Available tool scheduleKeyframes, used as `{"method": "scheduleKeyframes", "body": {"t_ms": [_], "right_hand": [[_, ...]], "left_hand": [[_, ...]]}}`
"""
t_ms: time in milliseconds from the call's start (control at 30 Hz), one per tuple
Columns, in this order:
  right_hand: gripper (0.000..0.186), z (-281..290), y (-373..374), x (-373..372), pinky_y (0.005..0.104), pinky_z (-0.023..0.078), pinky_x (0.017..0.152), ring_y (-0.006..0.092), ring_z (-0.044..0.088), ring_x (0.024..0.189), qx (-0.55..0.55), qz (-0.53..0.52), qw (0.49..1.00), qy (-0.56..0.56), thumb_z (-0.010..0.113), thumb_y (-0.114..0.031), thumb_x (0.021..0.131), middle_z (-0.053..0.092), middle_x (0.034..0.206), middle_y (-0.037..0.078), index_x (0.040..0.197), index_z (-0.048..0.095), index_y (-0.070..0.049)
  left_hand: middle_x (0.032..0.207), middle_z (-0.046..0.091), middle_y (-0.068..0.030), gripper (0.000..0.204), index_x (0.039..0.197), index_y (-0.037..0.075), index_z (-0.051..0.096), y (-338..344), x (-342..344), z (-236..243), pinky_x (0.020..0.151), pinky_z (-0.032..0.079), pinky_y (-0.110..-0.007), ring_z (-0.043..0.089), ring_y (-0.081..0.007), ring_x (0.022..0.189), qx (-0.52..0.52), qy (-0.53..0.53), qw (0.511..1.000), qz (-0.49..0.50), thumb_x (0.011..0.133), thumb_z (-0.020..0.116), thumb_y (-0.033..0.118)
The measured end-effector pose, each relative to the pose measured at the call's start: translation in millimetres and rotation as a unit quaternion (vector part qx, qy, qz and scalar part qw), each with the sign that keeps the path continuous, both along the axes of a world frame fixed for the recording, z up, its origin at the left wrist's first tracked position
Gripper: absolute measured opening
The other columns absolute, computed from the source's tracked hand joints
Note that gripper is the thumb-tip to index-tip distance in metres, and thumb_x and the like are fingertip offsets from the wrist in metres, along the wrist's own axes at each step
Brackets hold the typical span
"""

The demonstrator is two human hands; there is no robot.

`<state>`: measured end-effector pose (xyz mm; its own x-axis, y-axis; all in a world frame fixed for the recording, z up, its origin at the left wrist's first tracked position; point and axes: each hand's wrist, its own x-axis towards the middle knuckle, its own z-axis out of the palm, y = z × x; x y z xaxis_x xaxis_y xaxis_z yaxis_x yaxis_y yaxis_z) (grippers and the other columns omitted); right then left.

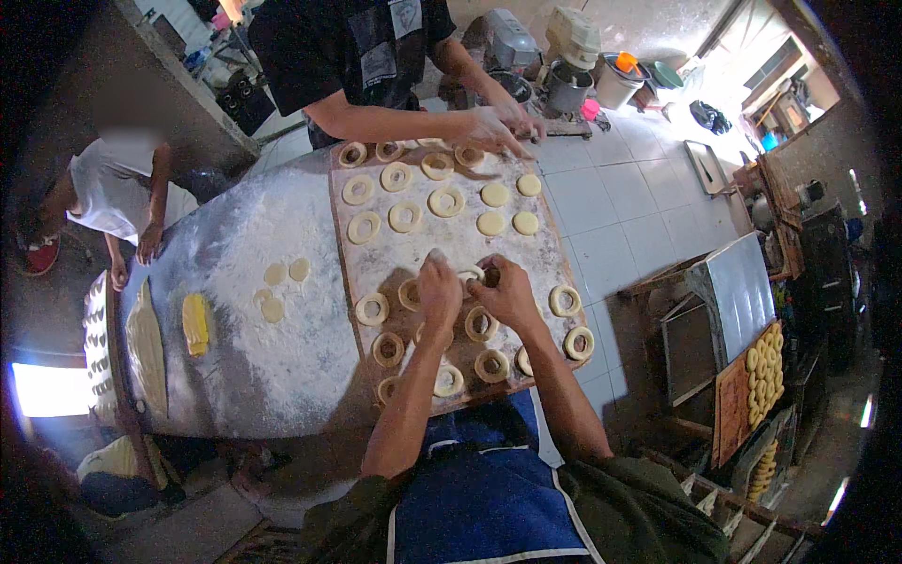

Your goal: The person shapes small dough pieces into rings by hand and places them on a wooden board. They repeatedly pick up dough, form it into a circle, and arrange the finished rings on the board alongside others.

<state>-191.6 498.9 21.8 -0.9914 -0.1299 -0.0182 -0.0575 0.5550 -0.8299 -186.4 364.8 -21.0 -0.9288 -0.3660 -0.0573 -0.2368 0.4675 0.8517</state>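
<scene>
A ring of dough [469, 274] is held just above the floured board [413, 256], stretched between my two hands. My left hand [438, 289] has its fingers curled at the ring's left side. On the other side, my right hand [505, 289] closes its fingers on the ring, which is partly hidden by them. Around my hands lie several more dough rings, such as one ring [373, 309] at the left and another ring [566, 301] at the right. Beyond, toward the right, sit several flat dough rounds [491, 223] without holes.
Across the board a co-worker's hands [498, 127] hover over its far edge. Left lies a floured table [240, 362] with thin dough rounds [272, 309], a yellow block [195, 324] and a long dough strip [146, 352]. A tray of dough rings [765, 371] stands at right.
</scene>
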Motion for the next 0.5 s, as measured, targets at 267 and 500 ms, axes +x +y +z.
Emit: {"method": "scheduleKeyframes", "body": {"t_ms": [267,500], "right_hand": [[0.054,-12,15,19,0.0463,0.052,0.075,0.0374,0.064,0.087,0.133,0.01,0.991,0.018,0.07,-0.014,0.074,0.066,0.089,0.02,0.122,0.051,-0.002],[0.04,19,-5,60,0.036,0.051,0.067,0.0227,0.065,0.074,-0.068,0.052,0.996,-0.011,0.069,-0.01,0.081,0.067,0.083,0.014,0.119,0.059,-0.004]], "left_hand": [[0.099,0.067,-0.0137,0.035,0.111,0.016,0.063,-46,-22,15,0.086,0.043,-0.053,0.061,-0.0343,0.099,-0.285,-0.017,0.923,-0.258,0.082,0.065,0.035],[0.089,0.068,-0.0092,0.027,0.099,0.023,0.069,-105,22,30,0.077,0.045,-0.055,0.064,-0.0315,0.089,-0.409,0.092,0.906,-0.064,0.078,0.068,0.04]]}}
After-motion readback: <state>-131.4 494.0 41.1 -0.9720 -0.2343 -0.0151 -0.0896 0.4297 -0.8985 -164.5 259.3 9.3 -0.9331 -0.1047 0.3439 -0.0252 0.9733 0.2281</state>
